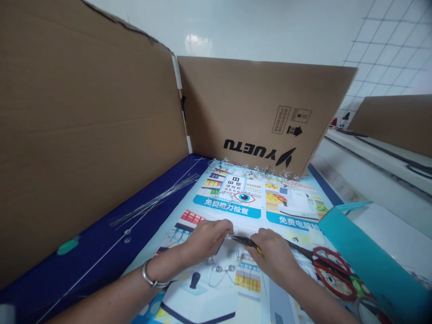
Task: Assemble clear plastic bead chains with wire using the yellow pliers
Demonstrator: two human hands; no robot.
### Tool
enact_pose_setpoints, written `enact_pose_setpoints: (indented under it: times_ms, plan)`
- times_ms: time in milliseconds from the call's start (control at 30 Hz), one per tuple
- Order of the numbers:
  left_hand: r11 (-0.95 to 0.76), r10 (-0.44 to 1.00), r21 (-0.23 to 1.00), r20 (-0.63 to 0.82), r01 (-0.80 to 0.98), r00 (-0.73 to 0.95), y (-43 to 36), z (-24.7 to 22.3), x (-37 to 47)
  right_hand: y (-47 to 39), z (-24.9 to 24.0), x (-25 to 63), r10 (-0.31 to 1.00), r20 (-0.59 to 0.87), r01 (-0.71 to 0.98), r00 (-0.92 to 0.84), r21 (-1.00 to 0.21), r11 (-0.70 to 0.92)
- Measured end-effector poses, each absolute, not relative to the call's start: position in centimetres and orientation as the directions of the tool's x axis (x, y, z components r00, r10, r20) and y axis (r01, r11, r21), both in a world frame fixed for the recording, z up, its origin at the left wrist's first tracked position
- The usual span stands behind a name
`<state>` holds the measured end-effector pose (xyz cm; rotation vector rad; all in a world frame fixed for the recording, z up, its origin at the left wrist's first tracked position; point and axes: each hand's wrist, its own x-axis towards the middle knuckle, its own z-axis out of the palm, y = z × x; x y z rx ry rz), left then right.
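Observation:
My left hand (213,238) is closed in a pinch on a small clear bead piece (230,236) with thin wire, low over the printed sheet. In my right hand (275,252) is a pair of pliers (245,241) with dark jaws and a bit of yellow handle showing; its tips meet the bead piece at my left fingertips. Just below the hands lie clear round beads (225,268) with loops of fine wire. Red-handled scissors (332,265) rest to the right of my right hand, their blades pointing toward it.
Cardboard panels (236,103) stand at the back and left. Along the back panel's foot lies a row of wire-and-bead pieces (259,173). Straight wires (158,198) and a green oval piece (67,247) lie on the blue surface at left. A teal-and-white box (357,252) stands at right.

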<state>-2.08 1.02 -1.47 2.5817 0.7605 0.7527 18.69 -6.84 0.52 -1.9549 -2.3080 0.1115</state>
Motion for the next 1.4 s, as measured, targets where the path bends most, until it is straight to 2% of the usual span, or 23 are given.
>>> enact_pose_setpoints:
  times_ms: [233,467,700,1000,1233,1400]
  plan:
    - [-0.83,0.54,0.421,0.441,0.366,0.717,1.0,-1.6,-2.0,-6.8,0.9,18.8,0.986,-0.001,0.977,-0.164,-0.136,0.163]
    - [-0.839,0.53,0.412,0.466,0.356,0.709,1.0,-1.6,-2.0,-6.7,0.6,19.0,0.983,0.016,0.963,-0.182,-0.198,0.181]
    - [-0.833,0.532,0.428,0.448,0.35,0.719,1.0,-1.6,-2.1,-6.6,0.7,19.0,0.984,0.001,0.967,-0.176,-0.186,0.173]
    - [-0.804,0.547,0.528,0.476,0.273,0.689,1.5,-1.8,-2.2,-6.4,1.2,19.5,0.985,-0.047,0.946,-0.166,-0.289,0.146]
    - [-0.839,0.487,0.511,0.547,0.189,0.681,1.7,-1.9,-2.3,-6.5,1.8,19.6,0.98,0.027,0.96,-0.197,-0.199,0.198]
    - [-0.861,0.441,0.49,0.584,0.137,0.681,1.8,-1.9,-2.3,-6.7,1.9,19.6,0.977,0.057,0.96,-0.207,-0.182,0.214]
